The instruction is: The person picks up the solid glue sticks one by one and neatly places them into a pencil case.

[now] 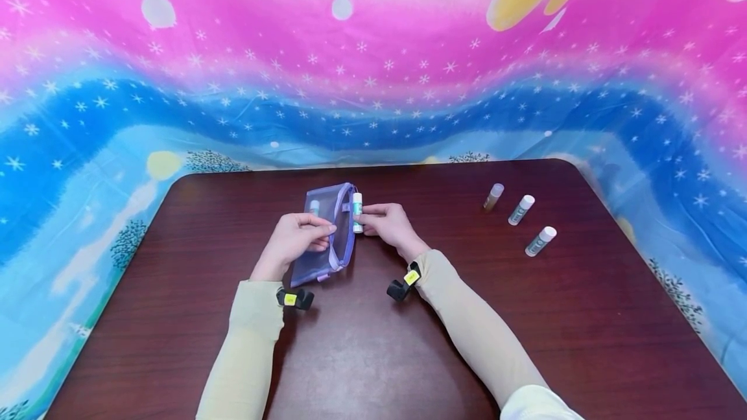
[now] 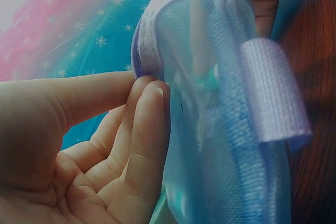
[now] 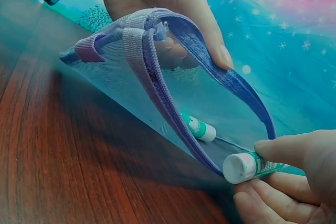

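Note:
A purple mesh zipper pouch [image 1: 309, 264] lies on the table with its mouth spread toward the right. My left hand [image 1: 294, 238] pinches one zipper edge of the mouth between thumb and fingers. In my right hand [image 1: 392, 225] a white and green glue stick [image 1: 358, 206] is pinched, right at the pouch opening. The right wrist view shows that glue stick [image 3: 247, 167] touching or nearly touching the lower rim of the mouth. Inside the pouch another glue stick [image 3: 199, 128] shows through the opening and, in the head view, faintly through the mesh.
To the right on the dark wooden table [image 1: 362, 342] stand or lean two white-capped glue sticks [image 1: 521, 210] [image 1: 540, 241] and a brownish tube with a clear cap [image 1: 493, 197]. A patterned pink and blue cloth [image 1: 373, 96] hangs behind the table's far edge.

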Demonstrator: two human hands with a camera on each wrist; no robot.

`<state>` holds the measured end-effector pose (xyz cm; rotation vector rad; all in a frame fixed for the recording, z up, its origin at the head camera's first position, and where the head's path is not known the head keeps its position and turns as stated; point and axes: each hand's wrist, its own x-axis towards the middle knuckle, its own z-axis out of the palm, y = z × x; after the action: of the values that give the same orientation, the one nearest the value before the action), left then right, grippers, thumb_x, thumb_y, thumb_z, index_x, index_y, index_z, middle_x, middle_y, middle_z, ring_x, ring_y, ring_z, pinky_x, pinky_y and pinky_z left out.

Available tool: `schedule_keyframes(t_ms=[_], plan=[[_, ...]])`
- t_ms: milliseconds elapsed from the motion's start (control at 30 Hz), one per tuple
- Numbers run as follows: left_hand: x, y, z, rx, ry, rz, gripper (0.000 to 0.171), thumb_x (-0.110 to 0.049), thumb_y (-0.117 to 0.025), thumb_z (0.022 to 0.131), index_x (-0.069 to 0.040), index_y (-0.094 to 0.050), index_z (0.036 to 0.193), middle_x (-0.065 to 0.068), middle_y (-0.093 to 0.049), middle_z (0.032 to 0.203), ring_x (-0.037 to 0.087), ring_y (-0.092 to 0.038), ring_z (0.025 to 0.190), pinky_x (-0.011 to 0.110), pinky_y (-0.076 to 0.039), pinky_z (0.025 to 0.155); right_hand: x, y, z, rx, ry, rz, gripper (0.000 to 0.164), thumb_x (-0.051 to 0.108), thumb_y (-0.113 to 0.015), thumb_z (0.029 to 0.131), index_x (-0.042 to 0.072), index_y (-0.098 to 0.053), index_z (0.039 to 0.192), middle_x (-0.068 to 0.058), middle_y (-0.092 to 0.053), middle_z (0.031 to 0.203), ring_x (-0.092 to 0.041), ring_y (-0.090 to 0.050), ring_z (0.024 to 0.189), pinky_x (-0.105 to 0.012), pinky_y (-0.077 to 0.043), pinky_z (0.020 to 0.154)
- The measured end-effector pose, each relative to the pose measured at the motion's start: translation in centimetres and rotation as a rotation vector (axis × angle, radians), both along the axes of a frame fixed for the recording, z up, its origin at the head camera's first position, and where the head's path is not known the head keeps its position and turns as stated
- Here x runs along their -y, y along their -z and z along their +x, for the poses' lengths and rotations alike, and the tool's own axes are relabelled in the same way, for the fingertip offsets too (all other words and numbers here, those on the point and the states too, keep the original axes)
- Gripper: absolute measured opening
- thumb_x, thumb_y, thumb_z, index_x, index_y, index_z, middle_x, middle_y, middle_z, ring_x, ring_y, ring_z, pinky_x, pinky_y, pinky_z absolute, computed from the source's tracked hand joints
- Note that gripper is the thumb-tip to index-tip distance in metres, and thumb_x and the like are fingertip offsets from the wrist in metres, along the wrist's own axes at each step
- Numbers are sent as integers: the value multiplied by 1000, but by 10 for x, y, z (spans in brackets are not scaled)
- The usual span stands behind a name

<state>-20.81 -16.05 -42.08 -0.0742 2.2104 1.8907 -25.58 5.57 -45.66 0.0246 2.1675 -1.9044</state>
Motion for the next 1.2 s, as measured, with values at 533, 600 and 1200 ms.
schedule_keyframes(t_ms=[533, 600, 1200], plan=[[0, 3, -1, -15, 8, 28, 23, -7, -77, 92, 11, -72, 106, 11, -72, 80, 14, -69, 65, 29, -62, 66, 0, -2, 4, -14, -43, -33, 38, 15, -77, 93, -4, -69, 126, -13, -75, 104, -26, -74, 88, -35, -62, 78], [-1, 3, -1, -15, 8, 27, 24, -7, -77, 91, 11, -72, 106, 11, -72, 80, 14, -69, 65, 29, -62, 66, -1, -2, 4, -15, -42, -39, 39, 16, -77, 93, -4, -69, 126, -13, -75, 104, -26, -74, 89, -35, -61, 79], [-1, 4, -1, -15, 5, 20, 23, -7, -77, 91, 10, -73, 105, 11, -73, 83, 14, -68, 65, 28, -62, 67, -9, -8, 7, -49, 6, -40, 33, 23, -75, 95, 2, -73, 120, -14, -74, 107, -32, -72, 98, -36, -60, 85]])
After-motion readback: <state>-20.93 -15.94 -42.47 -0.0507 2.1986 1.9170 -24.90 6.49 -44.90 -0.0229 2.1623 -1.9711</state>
